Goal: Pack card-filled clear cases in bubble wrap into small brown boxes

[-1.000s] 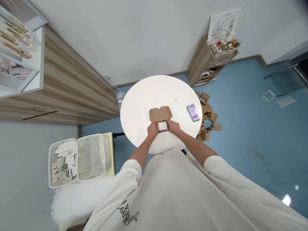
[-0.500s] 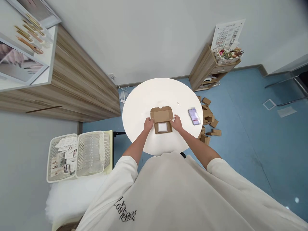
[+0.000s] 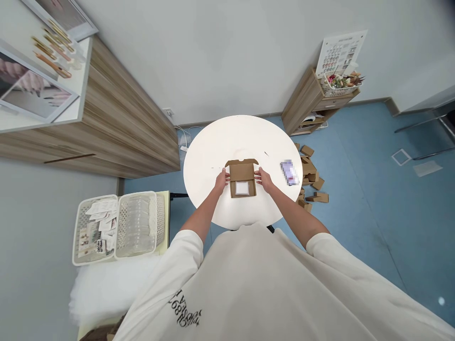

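Note:
A small brown cardboard box (image 3: 243, 195) rests on the white round table with its lid (image 3: 241, 171) raised and flaps showing along the far edge. Inside the box lies a white packet (image 3: 242, 188). At the lid's left side, my left hand (image 3: 222, 181) grips the edge near the hinge, its fingers bent. My right hand (image 3: 264, 179) holds the opposite edge with thumb and fingers. The fingertips of both hands are partly hidden against the cardboard.
The round table (image 3: 238, 130) also bears a blurred purple item (image 3: 289, 172) at right. Several cardboard boxes (image 3: 308, 168) lie on the floor beyond. White baskets (image 3: 137, 225) stand at left, near a wooden cabinet (image 3: 131, 104). A smaller cabinet (image 3: 305, 102) is at the back right.
The lid has tilted more upright, and its side flaps now show. Both hands have shifted from the box's corners to the lid's sides. The view has moved slightly.

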Tool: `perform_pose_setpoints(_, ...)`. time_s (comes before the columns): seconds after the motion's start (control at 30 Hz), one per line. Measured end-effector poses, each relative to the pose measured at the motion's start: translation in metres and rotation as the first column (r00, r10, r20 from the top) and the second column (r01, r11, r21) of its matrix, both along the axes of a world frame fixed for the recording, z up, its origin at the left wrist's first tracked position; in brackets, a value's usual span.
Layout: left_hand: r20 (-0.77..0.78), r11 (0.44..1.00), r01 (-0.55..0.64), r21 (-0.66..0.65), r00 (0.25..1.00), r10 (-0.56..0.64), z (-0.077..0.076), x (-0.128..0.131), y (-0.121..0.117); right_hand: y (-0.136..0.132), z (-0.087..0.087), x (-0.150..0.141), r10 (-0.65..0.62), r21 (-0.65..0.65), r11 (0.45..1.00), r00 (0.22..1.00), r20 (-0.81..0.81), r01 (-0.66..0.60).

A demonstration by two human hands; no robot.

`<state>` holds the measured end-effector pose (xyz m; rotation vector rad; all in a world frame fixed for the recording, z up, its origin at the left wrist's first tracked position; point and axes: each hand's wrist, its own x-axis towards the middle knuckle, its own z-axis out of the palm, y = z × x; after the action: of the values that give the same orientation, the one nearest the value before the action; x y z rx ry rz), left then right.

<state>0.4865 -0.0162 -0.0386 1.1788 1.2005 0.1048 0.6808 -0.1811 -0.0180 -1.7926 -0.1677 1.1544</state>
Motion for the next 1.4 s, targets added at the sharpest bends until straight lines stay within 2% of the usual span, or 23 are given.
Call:
perform_pose_setpoints(0.13, -0.016, 0.996, 0.079, 0.028, 0.997, -0.079, 0.002, -0.007, 0.003, -0.004, 0.010, 0.002, 0.106, -0.014, 0.994, 0.994, 0.014, -0.105)
perform_pose_setpoints(0.3, 0.055, 0.997, 0.074, -0.021, 0.996, -0.073, 0.012, -0.017, 0.003, -0.012, 0.021, 0.002, 0.263, -0.017, 0.965, 0.962, 0.077, -0.263)
perform_pose_setpoints(0.43, 0.074, 0.991, 0.131, -0.022, 0.989, -0.129, 0.021, -0.021, 0.002, -0.013, 0.028, 0.000, 0.358, -0.049, 0.934, 0.926, 0.120, -0.354)
perform_pose_setpoints(0.57, 0.042, 0.983, 0.183, 0.033, 0.982, -0.184, 0.030, -0.022, 0.001, -0.009, 0.034, -0.004, 0.321, -0.004, 0.947, 0.945, 0.067, -0.321)
perform_pose_setpoints(0.73, 0.022, 0.984, 0.167, 0.067, 0.985, -0.169, 0.035, -0.024, -0.002, -0.010, 0.037, -0.007, 0.289, 0.042, 0.956, 0.957, -0.001, -0.289)
perform_pose_setpoints(0.83, 0.036, 0.985, 0.153, 0.075, 0.987, -0.156, 0.031, -0.030, -0.006, -0.016, 0.034, -0.011, 0.279, 0.085, 0.957, 0.960, -0.008, -0.277)
perform_pose_setpoints(0.93, 0.045, 0.983, 0.142, 0.120, 0.988, -0.148, 0.021, -0.039, -0.015, -0.023, 0.027, -0.018, 0.297, 0.070, 0.952, 0.954, 0.040, -0.299)
perform_pose_setpoints(1.0, 0.012, 0.967, 0.175, 0.184, 0.984, -0.180, 0.014, -0.045, -0.023, -0.029, 0.019, -0.025, 0.334, 0.038, 0.940, 0.937, 0.099, -0.339)
perform_pose_setpoints(1.07, -0.050, 0.928, 0.236, 0.288, 0.972, -0.231, 0.010, -0.051, -0.034, -0.036, 0.010, -0.032, 0.380, -0.038, 0.924, 0.904, 0.195, -0.380)
perform_pose_setpoints(1.1, -0.090, 0.892, 0.274, 0.360, 0.962, -0.260, 0.009, -0.054, -0.039, -0.040, 0.006, -0.037, 0.408, -0.086, 0.913, 0.875, 0.260, -0.400)
perform_pose_setpoints(1.13, -0.135, 0.840, 0.320, 0.439, 0.947, -0.290, 0.008, -0.057, -0.045, -0.044, 0.002, -0.041, 0.442, -0.133, 0.897, 0.835, 0.329, -0.422)
perform_pose_setpoints(1.23, -0.258, 0.633, 0.467, 0.618, 0.880, -0.398, 0.010, -0.067, -0.065, -0.057, -0.006, -0.054, 0.549, -0.245, 0.831, 0.658, 0.515, -0.500)
perform_pose_setpoints(1.3, -0.305, 0.521, 0.538, 0.663, 0.829, -0.469, 0.012, -0.074, -0.076, -0.065, -0.008, -0.062, 0.614, -0.314, 0.774, 0.532, 0.583, -0.550)
perform_pose_setpoints(1.4, -0.380, 0.421, 0.624, 0.659, 0.758, -0.530, 0.011, -0.082, -0.088, -0.075, -0.010, -0.072, 0.695, -0.429, 0.695, 0.388, 0.605, -0.576)
